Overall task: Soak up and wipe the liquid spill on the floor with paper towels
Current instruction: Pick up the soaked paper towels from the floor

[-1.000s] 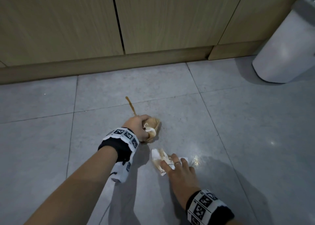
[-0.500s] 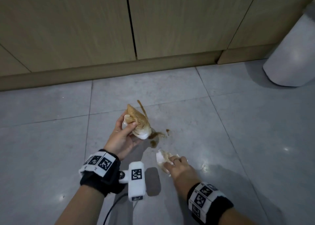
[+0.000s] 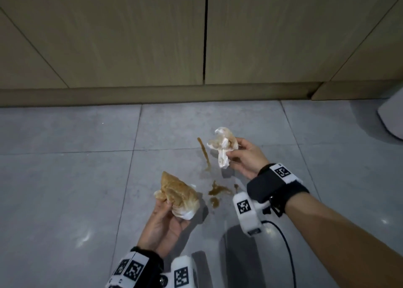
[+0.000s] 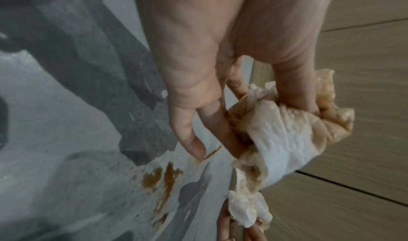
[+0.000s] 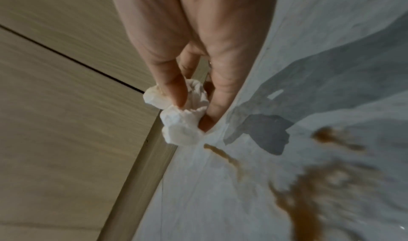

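Brown liquid spill (image 3: 218, 190) lies as small puddles on the grey tiled floor (image 3: 65, 189), with a thin streak (image 3: 204, 151) running toward the cabinets. My left hand (image 3: 168, 218) is palm up above the floor and grips a soaked brown paper towel wad (image 3: 178, 195), also seen in the left wrist view as a wet wad (image 4: 284, 136). My right hand (image 3: 244, 154) is raised over the streak and pinches a smaller, partly stained towel (image 3: 223, 147); its white end (image 5: 183, 119) shows between thumb and fingers. The puddles (image 4: 163, 176) (image 5: 309, 192) lie below both hands.
Wooden cabinet doors (image 3: 152, 37) and a kickboard (image 3: 152, 94) line the far side of the floor. A white bin (image 3: 392, 117) stands at the right edge. A cable (image 3: 285, 248) hangs from the right wrist camera.
Both hands have lifted off the floor with their towels. The right hand rose and moved toward the cabinets; the left hand turned palm up and drew back, uncovering the puddles.
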